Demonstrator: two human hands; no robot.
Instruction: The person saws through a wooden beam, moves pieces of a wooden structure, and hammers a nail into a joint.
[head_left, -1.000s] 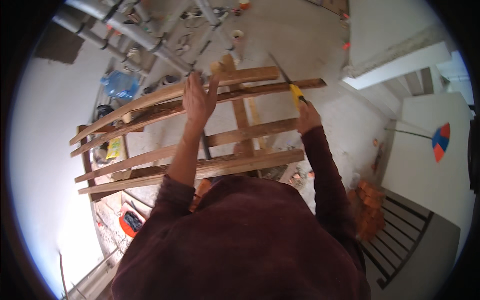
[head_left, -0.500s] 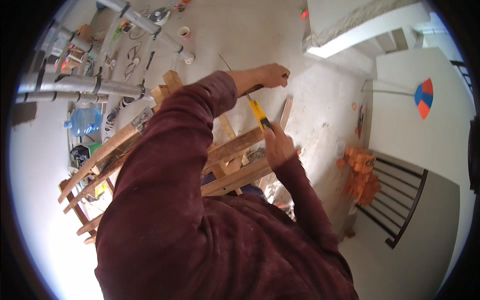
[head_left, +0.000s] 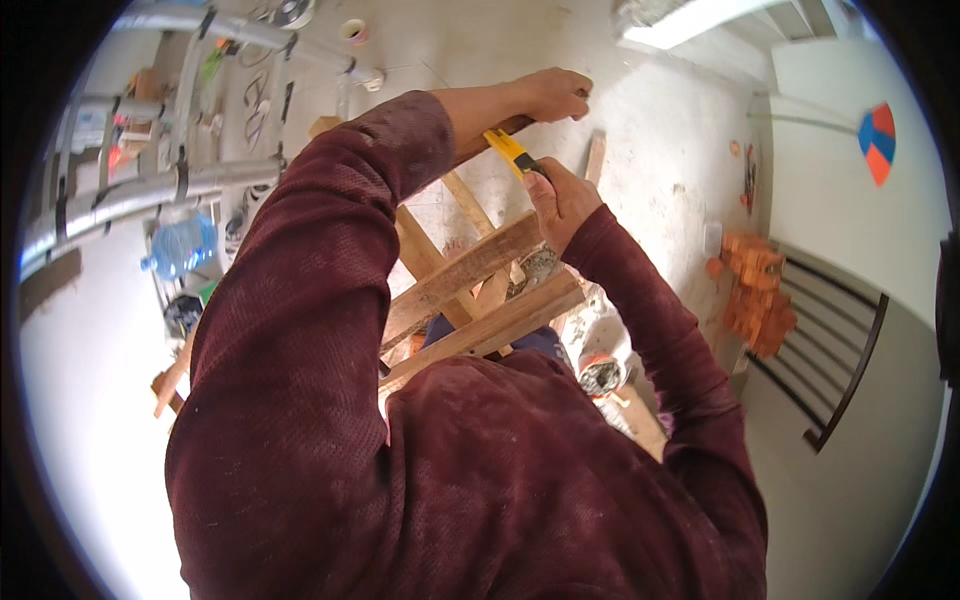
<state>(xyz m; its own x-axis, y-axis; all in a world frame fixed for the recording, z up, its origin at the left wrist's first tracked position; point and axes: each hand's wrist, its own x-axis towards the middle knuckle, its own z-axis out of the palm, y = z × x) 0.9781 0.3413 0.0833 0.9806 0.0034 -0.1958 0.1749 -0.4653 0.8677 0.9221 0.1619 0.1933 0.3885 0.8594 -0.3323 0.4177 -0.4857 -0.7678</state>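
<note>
My right hand (head_left: 570,205) is closed around a yellow-and-black utility knife (head_left: 511,152), its thumb lying along the handle. The knife's front end is up against a narrow brown strip (head_left: 480,143), which looks like wood. My left hand (head_left: 552,95) reaches across beyond the knife, fingers curled over the far end of that strip. The left forearm and sleeve cover part of it, and the blade itself cannot be made out. Below both hands lie rough wooden boards (head_left: 465,275), crossed over one another in front of my body.
Metal scaffold tubes (head_left: 160,185) stand at the left, with a blue water jug (head_left: 182,247) below them. Stacked orange bricks (head_left: 755,290) sit at the right beside a dark railing (head_left: 830,340). A bucket (head_left: 601,375) is near my right arm. A cup (head_left: 353,31) stands on the floor.
Both hands have moved up in the picture, and the right hand with the knife is closer to the left hand. The view has shifted, showing a bucket below my right arm.
</note>
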